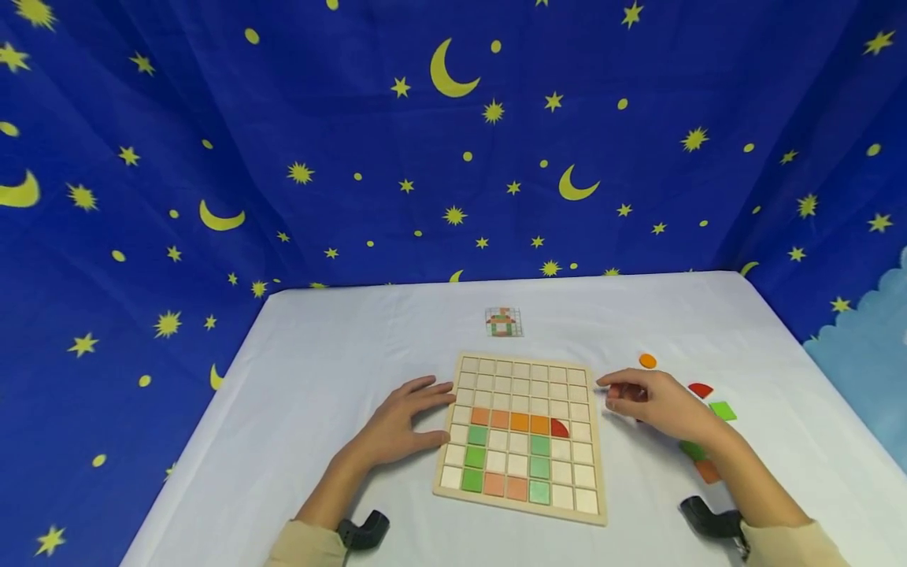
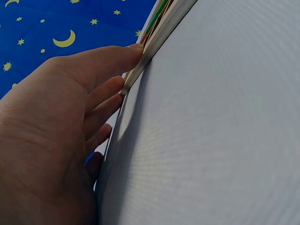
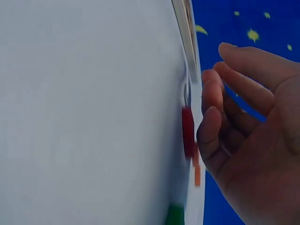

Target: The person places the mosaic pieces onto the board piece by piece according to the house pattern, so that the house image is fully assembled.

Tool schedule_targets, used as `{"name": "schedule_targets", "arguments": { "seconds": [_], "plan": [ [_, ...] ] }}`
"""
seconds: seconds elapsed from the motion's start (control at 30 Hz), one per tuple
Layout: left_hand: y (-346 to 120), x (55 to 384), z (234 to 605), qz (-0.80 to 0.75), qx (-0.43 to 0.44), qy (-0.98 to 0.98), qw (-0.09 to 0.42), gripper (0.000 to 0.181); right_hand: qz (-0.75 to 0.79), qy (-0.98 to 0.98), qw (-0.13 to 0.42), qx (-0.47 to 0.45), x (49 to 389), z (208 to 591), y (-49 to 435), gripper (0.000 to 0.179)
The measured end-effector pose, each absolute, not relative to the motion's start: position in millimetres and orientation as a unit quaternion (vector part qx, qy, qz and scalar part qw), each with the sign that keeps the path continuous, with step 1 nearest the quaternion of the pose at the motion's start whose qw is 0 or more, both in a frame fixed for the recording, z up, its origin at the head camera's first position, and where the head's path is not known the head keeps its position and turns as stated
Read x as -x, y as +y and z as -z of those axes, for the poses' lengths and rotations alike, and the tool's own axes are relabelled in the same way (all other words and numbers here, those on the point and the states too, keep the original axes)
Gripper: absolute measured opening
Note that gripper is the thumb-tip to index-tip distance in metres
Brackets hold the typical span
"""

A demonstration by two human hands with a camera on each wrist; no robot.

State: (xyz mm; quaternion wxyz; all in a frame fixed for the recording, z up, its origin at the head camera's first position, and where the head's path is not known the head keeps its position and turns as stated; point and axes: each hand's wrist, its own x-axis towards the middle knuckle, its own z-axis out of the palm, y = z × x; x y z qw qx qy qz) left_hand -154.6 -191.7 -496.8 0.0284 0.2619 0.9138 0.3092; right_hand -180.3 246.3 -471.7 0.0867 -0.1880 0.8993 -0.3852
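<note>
A wooden grid board (image 1: 520,508) lies flat on the white table, with orange, salmon and green square tiles and one red quarter-circle tile (image 1: 559,428) in its cells. My left hand (image 1: 397,421) rests at the board's left edge, fingers spread. In the left wrist view the thumb (image 2: 126,58) touches the board's side. Just off the board's right edge hovers my right hand (image 1: 659,402), its fingers loosely bent. The right wrist view shows nothing held between its thumb and fingers, and a red piece (image 3: 188,131) on the table beside it.
Right of the board lie an orange disc (image 1: 648,361), a red quarter-circle (image 1: 700,390), a light green tile (image 1: 723,410), a dark green piece (image 1: 692,450) and an orange tile (image 1: 707,471). A small picture card (image 1: 503,322) lies behind the board. Starry blue cloth surrounds the table.
</note>
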Motion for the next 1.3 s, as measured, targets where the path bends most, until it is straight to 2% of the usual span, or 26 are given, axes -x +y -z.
{"name": "schedule_targets", "arguments": {
  "seconds": [0.43, 1.3],
  "plan": [
    [-191, 153, 494, -0.314, -0.269, 0.910, 0.018, 0.059, 0.309, 0.937, 0.052, 0.153, 180, 477, 288, 0.028],
    [-190, 153, 493, -0.316, -0.268, 0.910, 0.023, 0.058, 0.328, 0.928, 0.078, 0.157, 169, 477, 295, 0.039]
  ]
}}
